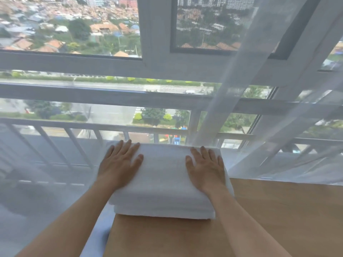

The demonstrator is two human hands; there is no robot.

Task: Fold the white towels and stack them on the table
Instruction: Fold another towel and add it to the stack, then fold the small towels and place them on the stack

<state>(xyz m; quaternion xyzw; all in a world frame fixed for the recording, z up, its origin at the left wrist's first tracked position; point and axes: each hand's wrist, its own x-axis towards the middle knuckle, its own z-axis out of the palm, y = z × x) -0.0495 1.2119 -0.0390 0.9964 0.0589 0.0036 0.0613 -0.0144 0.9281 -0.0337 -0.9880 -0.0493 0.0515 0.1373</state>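
I press both palms flat on the folded towels (163,182), left hand (119,162) on the left end, right hand (206,166) on the right, fingers spread and straight, gripping nothing. The stack sits at the far left corner of the table (278,219), hard against the sheer curtain (259,108). It looks like two or three layers, though the edges blur together. I judge this the smoothing step, squaring the pile. Next I would need another towel, but none shows here. The stack's left end seems to overhang the table edge, so it wants nudging right. Beyond the curtain are the window (157,34) and railing (55,125).
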